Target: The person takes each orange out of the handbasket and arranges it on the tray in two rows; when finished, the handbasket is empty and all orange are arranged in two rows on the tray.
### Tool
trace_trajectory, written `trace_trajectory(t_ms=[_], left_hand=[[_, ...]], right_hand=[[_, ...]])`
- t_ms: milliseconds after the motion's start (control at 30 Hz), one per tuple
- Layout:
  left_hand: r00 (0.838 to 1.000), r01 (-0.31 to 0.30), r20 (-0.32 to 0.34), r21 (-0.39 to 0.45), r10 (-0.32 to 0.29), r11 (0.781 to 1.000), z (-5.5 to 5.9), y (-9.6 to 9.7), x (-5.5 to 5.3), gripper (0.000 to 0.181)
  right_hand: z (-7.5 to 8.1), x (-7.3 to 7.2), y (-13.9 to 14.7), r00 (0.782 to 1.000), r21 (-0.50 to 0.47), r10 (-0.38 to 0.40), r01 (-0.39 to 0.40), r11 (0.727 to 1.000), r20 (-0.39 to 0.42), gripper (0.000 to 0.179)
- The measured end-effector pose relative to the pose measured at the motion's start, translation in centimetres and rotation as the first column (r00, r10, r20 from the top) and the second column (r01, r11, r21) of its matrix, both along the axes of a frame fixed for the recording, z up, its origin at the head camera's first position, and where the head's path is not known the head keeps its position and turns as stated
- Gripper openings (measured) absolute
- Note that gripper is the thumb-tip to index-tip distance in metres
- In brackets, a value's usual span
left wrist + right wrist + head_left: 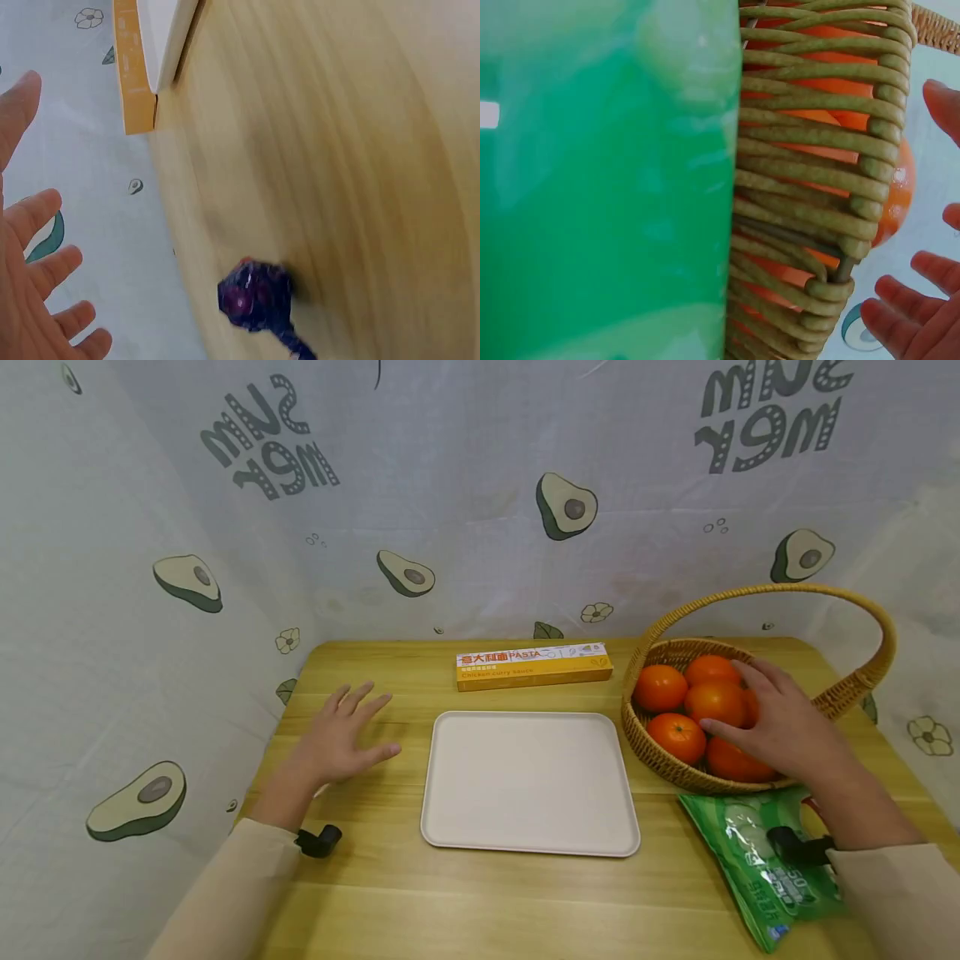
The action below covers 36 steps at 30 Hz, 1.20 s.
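Note:
My left hand [335,742] hovers over the left part of the table with its fingers spread, holding nothing. Below it, the left wrist view shows a lollipop [255,295] in a dark purple wrapper lying on the wood; the head view has it mostly hidden by the hand. Over the wicker basket [643,752] on the right, my right hand [787,722] reaches with thumb and fingers apart. It partly covers several oranges [715,702] heaped inside. In the right wrist view its fingertips [889,319] stand above the rim, beside an orange [897,196] that shows past the weave.
A white tray [528,785] lies mid-table, with a yellow pasta box [534,670] behind it. The green packet [765,868] sits in front of the basket, under my right forearm. The basket's tall handle [780,589] arches over it. A printed curtain [480,510] hangs behind the table.

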<state>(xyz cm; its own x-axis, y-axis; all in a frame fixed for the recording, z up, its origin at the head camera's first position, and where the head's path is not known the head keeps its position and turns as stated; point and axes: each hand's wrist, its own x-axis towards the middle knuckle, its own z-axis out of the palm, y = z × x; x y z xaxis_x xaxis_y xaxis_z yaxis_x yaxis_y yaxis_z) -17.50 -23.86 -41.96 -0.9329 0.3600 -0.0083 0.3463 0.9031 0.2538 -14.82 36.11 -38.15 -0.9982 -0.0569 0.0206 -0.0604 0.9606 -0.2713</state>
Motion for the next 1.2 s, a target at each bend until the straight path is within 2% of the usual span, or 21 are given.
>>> trace_trajectory(t_ms=[167, 467, 600, 733, 800, 967, 1200], left_hand=[[0.999, 0.03, -0.018, 0.076, -0.028, 0.997, -0.6, 1.3, 0.5, 0.077], [0.998, 0.055, -0.039, 0.119, -0.051, 0.991, -1.9, 2.8, 1.3, 0.06], [0.999, 0.042, -0.008, 0.191, -0.041, 0.981, -2.3, 3.5, 1.9, 0.055], [0.998, -0.005, 0.069, 0.246, -0.012, 0.969, -3.0, 4.1, 2.2, 0.052], [0.994, -0.028, 0.108, 0.284, -0.003, 0.959, -3.3, 4.4, 2.3, 0.05], [0.982, -0.074, 0.189, 0.399, -0.003, 0.914, -4.1, 4.8, 2.7, 0.048], [0.974, -0.103, 0.225, 0.468, -0.006, 0.878, -5.1, 5.3, 2.9, 0.05]], right_hand=[[-0.2, -0.1, -0.2, 1.0, -0.019, 0.005, -0.005, 1.0, -0.015, 0.104], [-0.4, -0.3, -0.7, 0.999, -0.034, 0.028, -0.029, 0.999, -0.018, 0.097], [-0.6, -0.2, -0.7, 0.999, -0.029, 0.042, -0.043, 0.999, -0.031, 0.094], [-0.7, -0.3, -0.8, 0.999, -0.026, 0.044, -0.044, 0.999, -0.024, 0.09], [-0.8, -0.3, -0.8, 0.999, -0.029, 0.042, -0.042, 0.999, -0.017, 0.09], [-1.0, -0.5, -0.9, 0.999, -0.043, 0.043, -0.044, 0.998, -0.024, 0.087], [-1.3, -0.7, -1.2, 0.999, -0.058, 0.038, -0.04, 0.998, -0.025, 0.083]])
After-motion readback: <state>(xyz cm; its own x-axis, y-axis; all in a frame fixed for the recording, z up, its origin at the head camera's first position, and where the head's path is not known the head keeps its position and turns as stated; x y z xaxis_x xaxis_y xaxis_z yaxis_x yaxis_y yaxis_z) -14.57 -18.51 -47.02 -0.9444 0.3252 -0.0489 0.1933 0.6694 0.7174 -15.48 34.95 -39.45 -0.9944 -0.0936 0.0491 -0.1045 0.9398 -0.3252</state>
